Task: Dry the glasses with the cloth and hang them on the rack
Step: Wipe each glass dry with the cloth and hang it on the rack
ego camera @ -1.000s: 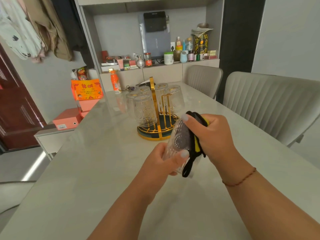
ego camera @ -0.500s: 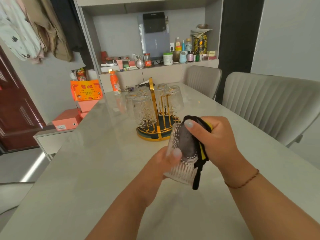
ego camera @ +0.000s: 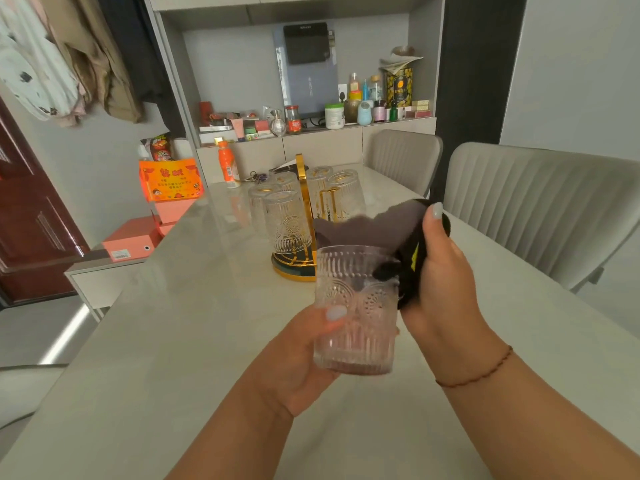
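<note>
1. Glass (ego camera: 355, 306) is upright in the left hand (ego camera: 304, 355), held above the worktop (ego camera: 180, 341) in front of the rack (ego camera: 304, 216), with the thumb across its ribbed side and the other fingers curled behind.
2. Cloth (ego camera: 391, 237), dark with a yellow patch, is bunched in the right hand (ego camera: 440, 282), which is closed round it at the rim; one loose flap spreads over the mouth.
3. Judgement: the wiping is under way. To do it well, push the cloth right down inside, turn the glass against it with the left hand, then run it round the outer ribs where water could sit.
4. Grip should stay firm; embossed wet glass may slip.
5. Count: one glass in hand, one cloth, one gold rack.
6. On the rack about five glasses hang mouth-down; they overlap, so I cannot be sure of the exact number.
7. Two grey chairs (ego camera: 540, 209) stand beside the worktop.
</note>
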Demonstrator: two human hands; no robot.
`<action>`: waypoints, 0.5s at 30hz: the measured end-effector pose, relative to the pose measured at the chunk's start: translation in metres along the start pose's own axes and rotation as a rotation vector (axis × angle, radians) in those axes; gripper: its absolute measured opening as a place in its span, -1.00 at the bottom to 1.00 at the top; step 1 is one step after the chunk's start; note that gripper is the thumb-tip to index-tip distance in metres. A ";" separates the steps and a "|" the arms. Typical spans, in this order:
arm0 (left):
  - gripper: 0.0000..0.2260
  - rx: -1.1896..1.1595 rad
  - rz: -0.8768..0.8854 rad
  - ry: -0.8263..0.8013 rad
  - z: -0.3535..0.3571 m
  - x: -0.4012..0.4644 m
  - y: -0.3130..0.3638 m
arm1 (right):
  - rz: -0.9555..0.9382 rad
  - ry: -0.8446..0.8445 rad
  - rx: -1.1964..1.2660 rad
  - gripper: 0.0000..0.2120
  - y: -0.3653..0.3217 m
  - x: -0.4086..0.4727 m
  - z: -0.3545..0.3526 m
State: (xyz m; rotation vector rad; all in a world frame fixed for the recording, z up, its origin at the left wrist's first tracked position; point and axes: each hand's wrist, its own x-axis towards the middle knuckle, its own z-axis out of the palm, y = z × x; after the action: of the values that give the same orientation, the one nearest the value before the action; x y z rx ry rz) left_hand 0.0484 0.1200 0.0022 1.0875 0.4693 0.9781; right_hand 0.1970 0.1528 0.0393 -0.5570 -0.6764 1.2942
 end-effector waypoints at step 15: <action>-0.58 0.358 0.598 0.511 -0.008 0.003 0.016 | 0.361 -0.089 0.191 -0.59 0.018 -0.013 -0.002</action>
State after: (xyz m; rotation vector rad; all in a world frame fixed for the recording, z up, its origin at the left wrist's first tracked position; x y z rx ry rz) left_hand 0.0372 0.1292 0.0139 1.3316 0.7769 1.7689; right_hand 0.1841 0.1440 0.0232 -0.4799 -0.5318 1.7098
